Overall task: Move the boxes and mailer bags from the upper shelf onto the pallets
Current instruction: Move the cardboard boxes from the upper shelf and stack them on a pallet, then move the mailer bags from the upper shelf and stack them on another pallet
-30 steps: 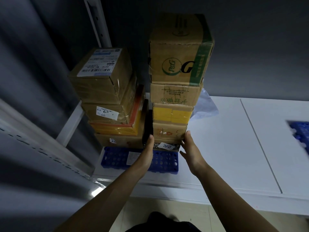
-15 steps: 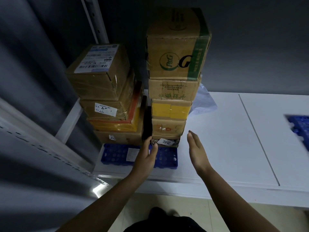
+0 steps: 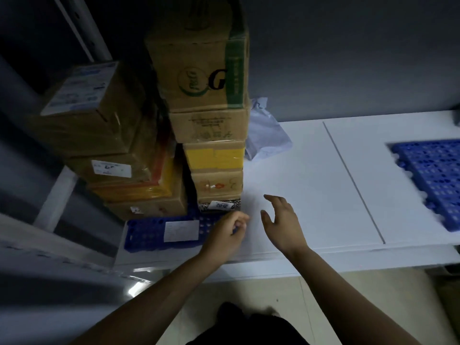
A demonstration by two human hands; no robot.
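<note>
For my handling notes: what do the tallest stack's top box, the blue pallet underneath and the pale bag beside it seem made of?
Top box: matte brown cardboard, creased edges. Blue pallet: likely moulded plastic, grid of holes. Mailer bag: probably thin plastic film, crumpled folds.

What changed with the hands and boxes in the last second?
Both hands let go of the bottom box in the right stack and drew back: the left hand curled over the blue pallet, the right hand open beside it. Neither that stack nor the left stack moved.
</note>
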